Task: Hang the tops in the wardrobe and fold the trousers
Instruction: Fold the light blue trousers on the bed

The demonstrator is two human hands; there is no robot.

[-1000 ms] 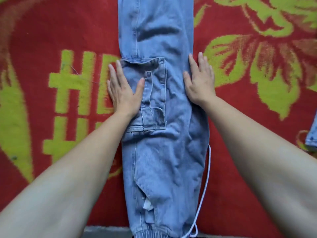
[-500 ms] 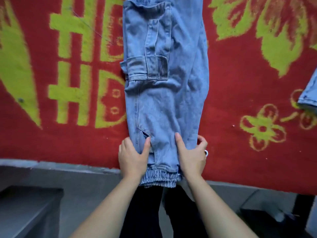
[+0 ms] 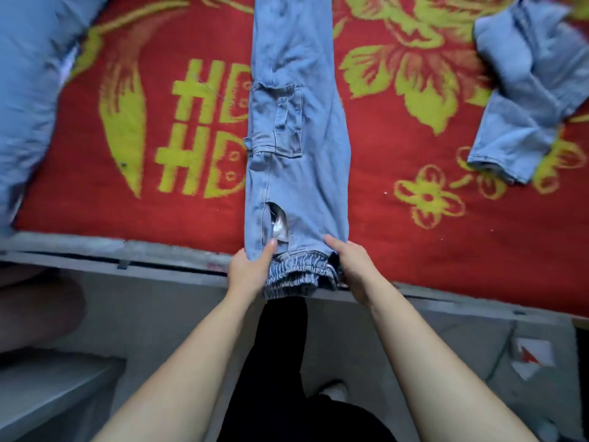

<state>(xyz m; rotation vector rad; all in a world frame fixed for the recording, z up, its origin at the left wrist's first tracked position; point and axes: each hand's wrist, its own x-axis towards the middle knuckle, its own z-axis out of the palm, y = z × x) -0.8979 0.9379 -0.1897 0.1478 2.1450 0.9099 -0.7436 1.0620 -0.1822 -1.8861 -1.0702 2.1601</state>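
Observation:
Light blue cargo jeans point(image 3: 302, 148) lie folded lengthwise on a red blanket, running from the top of the view down to the bed's near edge. Their elastic waistband point(image 3: 302, 275) hangs slightly over that edge. My left hand point(image 3: 251, 269) grips the left side of the waist end, thumb on top near a pocket opening showing white lining. My right hand point(image 3: 350, 266) grips the right side of the same end, thumb on top.
The red blanket point(image 3: 398, 244) with yellow-green flowers and letters covers the bed. Another light blue denim garment point(image 3: 522, 100) lies crumpled at the right. A pale blue pillow or cloth point(image 3: 28, 90) sits at the left. Grey bed frame point(image 3: 143, 266) and floor are below.
My hands left the cargo pocket area, slid down to the waistband end and took hold of it. The camera view pulled back, showing the bed edge and floor.

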